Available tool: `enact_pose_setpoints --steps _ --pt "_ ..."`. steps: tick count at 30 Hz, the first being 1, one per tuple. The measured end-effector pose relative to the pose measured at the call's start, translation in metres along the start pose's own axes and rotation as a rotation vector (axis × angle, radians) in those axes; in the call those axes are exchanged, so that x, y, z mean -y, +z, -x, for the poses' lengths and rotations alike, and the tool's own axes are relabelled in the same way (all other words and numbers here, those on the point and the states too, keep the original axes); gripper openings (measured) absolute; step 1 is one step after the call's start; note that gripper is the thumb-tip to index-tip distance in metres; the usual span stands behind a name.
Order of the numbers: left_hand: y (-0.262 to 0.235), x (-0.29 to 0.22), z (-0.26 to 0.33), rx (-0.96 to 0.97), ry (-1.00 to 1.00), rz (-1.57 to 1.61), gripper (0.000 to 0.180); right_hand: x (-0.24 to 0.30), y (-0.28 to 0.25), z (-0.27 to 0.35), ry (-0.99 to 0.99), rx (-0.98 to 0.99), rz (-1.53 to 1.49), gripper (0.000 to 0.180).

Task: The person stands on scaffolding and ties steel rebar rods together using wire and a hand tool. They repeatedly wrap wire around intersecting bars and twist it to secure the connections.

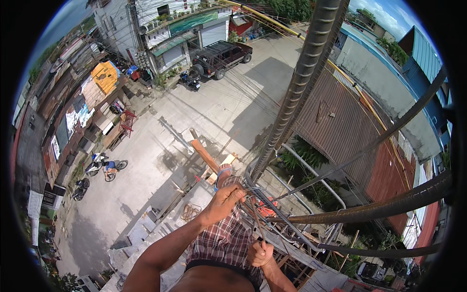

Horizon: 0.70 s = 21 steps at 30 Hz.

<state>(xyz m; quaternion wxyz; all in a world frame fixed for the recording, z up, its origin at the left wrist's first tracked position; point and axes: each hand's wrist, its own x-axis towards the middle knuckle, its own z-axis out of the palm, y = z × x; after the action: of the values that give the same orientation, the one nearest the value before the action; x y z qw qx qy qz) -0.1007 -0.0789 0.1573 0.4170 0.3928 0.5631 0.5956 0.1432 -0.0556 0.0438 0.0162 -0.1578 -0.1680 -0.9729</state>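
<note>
My left hand (224, 200) is closed in a pinch on a thin wire, right beside bent steel bars. Lower and to the right, my right hand (260, 254) is wrapped round a thin brownish rod (263, 234) that slants up from the fist. Just right of my left hand rise thick ribbed rebars (296, 82), standing close together. A dark rebar tie (277, 210) bends round near their foot and runs down to the right. The fine detail where the wire meets the bars is too small to make out.
I am high above a concrete street (146, 141). My sandalled foot (224, 170) is by a wooden plank (206, 155). Long curved bars (369, 211) reach out right, over a rusty corrugated roof (340, 131). Overhead cables (360, 90) pass nearby. A dark vehicle (224, 57) is parked below.
</note>
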Motion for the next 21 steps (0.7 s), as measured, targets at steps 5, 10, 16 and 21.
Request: enact_pose_setpoints --steps 5,10,16,21 --pt "-0.003 -0.005 -0.005 -0.006 0.211 -0.093 0.027 0.002 0.001 -0.002 -0.029 -0.05 0.163 0.039" --pt "0.01 -0.009 -0.002 -0.068 0.288 -0.01 0.024 0.01 -0.025 -0.013 0.025 0.043 0.155 0.038" --pt "0.023 0.015 -0.006 -0.257 0.313 0.035 0.027 0.023 -0.072 -0.04 0.059 0.124 0.214 0.039" --pt "0.019 0.023 0.009 -0.236 0.309 -0.134 0.027 -0.011 -0.064 -0.046 -0.025 -0.218 0.628 0.043"
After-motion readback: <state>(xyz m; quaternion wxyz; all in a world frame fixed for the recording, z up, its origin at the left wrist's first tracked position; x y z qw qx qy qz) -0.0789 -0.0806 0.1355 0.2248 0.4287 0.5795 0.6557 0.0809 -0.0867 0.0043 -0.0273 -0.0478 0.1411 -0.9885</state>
